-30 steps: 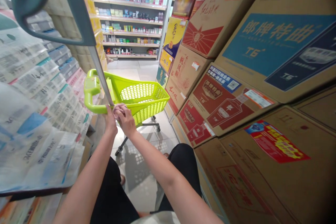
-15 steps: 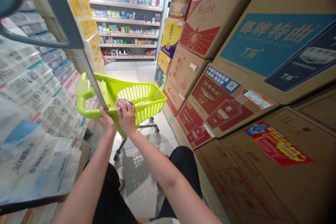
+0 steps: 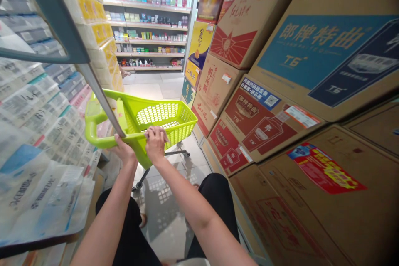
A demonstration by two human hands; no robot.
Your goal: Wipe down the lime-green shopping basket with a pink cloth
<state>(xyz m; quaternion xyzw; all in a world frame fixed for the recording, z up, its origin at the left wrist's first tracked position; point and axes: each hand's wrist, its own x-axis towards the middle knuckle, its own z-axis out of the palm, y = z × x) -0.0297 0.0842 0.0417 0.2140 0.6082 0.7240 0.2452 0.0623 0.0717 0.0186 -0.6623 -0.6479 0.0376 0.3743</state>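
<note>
In front of me stands a lime-green shopping cart (image 3: pixel 132 106) with a perforated basket. Its grey pole and loop handle (image 3: pixel 75 29) rise toward the upper left. My left hand (image 3: pixel 124 151) is closed on the cart's near rim, close to the foot of the pole, its thumb on top. My right hand (image 3: pixel 155 145) is closed on a pinkish cloth (image 3: pixel 164 134) and presses it over the near rim, a little to the right of the left hand. The fingertips of my left hand are hidden under the rim.
Stacked liquor cartons (image 3: pixel 289 91) wall the right side. Packs of tissue paper (image 3: pixel 46 133) and yellow-white bundles (image 3: pixel 93 20) are piled on the left. Shelves of small boxed goods (image 3: pixel 149 20) stand at the far end of the tiled aisle (image 3: pixel 152 81).
My right hand has slid with the cloth to the right along the cart's near rim. The left hand stays by the pole. The view has shifted slightly.
</note>
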